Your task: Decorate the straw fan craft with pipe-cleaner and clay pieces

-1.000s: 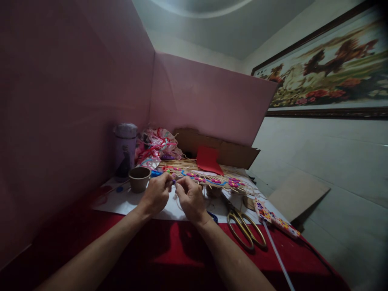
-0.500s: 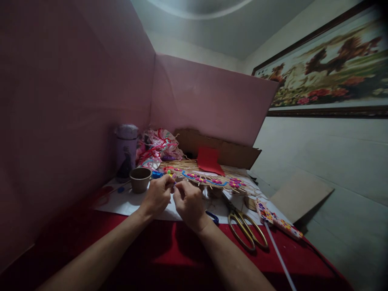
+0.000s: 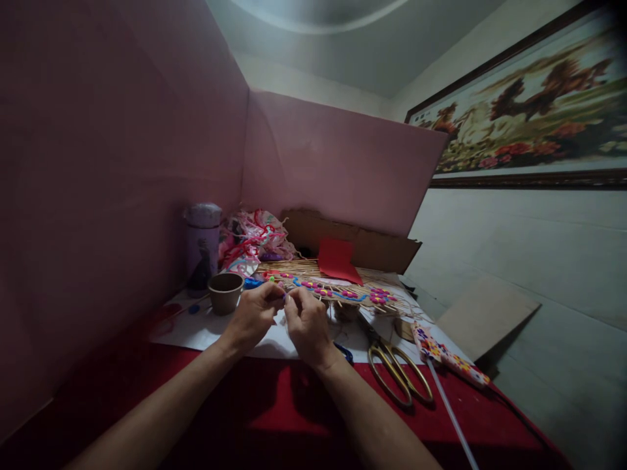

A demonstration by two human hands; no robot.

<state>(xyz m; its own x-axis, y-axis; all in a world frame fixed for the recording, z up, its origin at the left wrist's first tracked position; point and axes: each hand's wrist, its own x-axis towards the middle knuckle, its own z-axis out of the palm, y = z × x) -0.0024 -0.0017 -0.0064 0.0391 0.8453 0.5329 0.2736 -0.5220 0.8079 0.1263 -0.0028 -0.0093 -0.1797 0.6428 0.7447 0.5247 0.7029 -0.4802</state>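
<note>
My left hand (image 3: 252, 316) and my right hand (image 3: 308, 326) meet over the white sheet (image 3: 196, 333), fingertips almost touching. Both are closed in a pinch around a tiny purple piece (image 3: 285, 296), too small and too covered to name. Just behind them lies a long decorated strip (image 3: 337, 292) bearing pink and yellow flower shapes and a wavy blue line, with thin sticks beneath it. A small brown cup (image 3: 226, 292) stands left of my left hand. Partly hidden by my right hand is a dark blue tool (image 3: 344, 352).
Large scissors (image 3: 399, 372) with gold handles lie at right, beside a flower-patterned glue gun (image 3: 450, 356) with a clear glue stick. A lilac bottle (image 3: 202, 248), a heap of pink and red scraps (image 3: 259, 235) and red paper (image 3: 337, 258) stand behind. Pink panels (image 3: 333, 156) border the table.
My hands stay pinched together, shifting slightly to the right. The fingertips of my right hand have turned a little more upright. The objects on the table lie as before.
</note>
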